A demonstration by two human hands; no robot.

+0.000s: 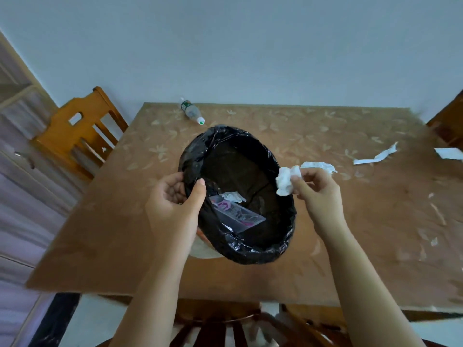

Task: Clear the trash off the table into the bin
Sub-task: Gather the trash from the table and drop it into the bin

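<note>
One crumpled tissue point(285, 182), pinched in the right hand point(317, 194), sits at the bin point(280, 236) rim's right edge, frame centre; the left hand point(175, 199) grips the opposite rim.

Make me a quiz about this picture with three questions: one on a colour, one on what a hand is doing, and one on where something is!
1. What colour is the liner in the bin?
A) blue
B) black
C) white

2. What is the right hand doing?
A) lying flat and open
B) making an empty fist
C) pinching a crumpled white tissue

3. Where does the plastic bottle lie?
A) inside the bin
B) in the right hand
C) at the far edge of the table

Answers:
1 B: the shiny liner folded over the rim is black.
2 C: the hand holds the tissue right beside the bin's rim.
3 C: the bottle lies on its side on the tabletop beyond the bin.
</note>
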